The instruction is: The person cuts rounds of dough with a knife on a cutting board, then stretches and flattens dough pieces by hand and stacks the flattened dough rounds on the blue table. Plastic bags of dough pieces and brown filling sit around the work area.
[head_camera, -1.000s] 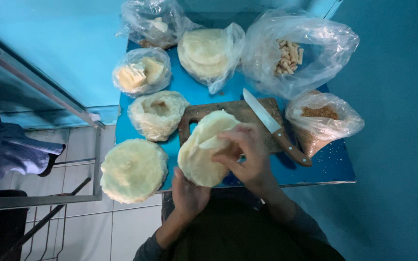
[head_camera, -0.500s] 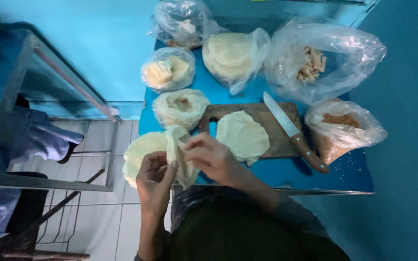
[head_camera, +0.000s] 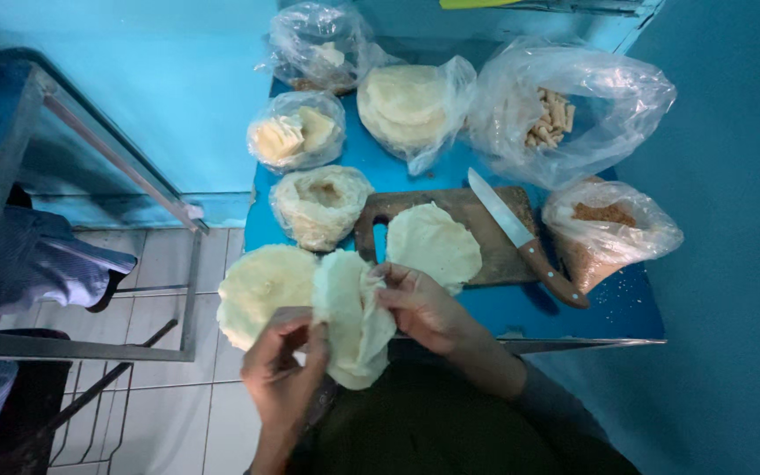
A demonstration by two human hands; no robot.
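The person's 2 hands are bare: the left hand (head_camera: 285,374) and the right hand (head_camera: 421,308) wear no gloves, rings or watch. A dark grey long sleeve (head_camera: 565,413) covers the right forearm. A dark olive-green garment (head_camera: 424,431) covers the torso and lap.

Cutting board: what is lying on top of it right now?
On the cutting board lie one pale round wrapper and a wooden-handled knife, its handle overhanging the edge. Whatever is beneath the wrapper is covered.
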